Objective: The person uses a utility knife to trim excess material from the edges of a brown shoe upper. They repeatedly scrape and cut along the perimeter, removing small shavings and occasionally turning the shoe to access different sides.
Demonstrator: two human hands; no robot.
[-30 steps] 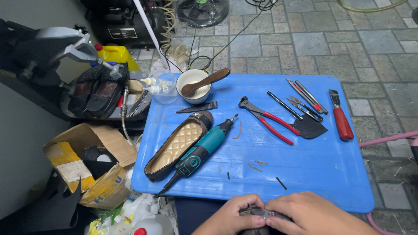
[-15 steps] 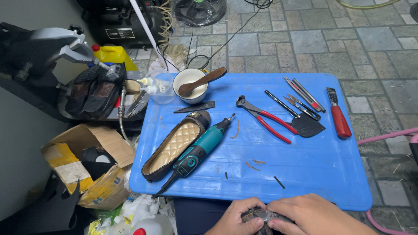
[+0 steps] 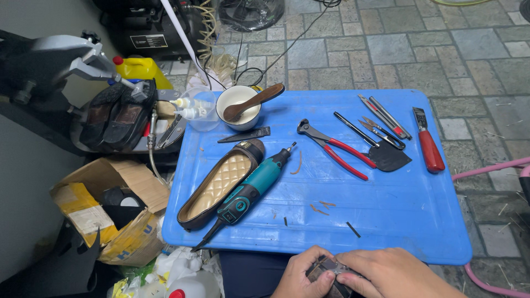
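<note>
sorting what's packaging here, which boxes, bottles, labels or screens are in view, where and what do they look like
Cardboard box: on the floor left of the blue table, open, brown, yellow printed side.
Yellow jug: upper left, behind the dark shoes, red cap.
White label: rectangular, on the black machine at the top.
White bottle: bottom edge, left of the hands, red cap.
Screens: none.

On the table (image 3: 397, 221), the shoe (image 3: 218, 185) lies at the left with the rotary tool (image 3: 251, 190) just beside it on its right. Behind them stands the bowl (image 3: 238, 107) with a spoon (image 3: 253, 102) in it. The pliers (image 3: 334, 148) lie right of centre, the scraper (image 3: 428, 142) at the far right. Left of the table sits a cardboard box (image 3: 105, 209).
</note>
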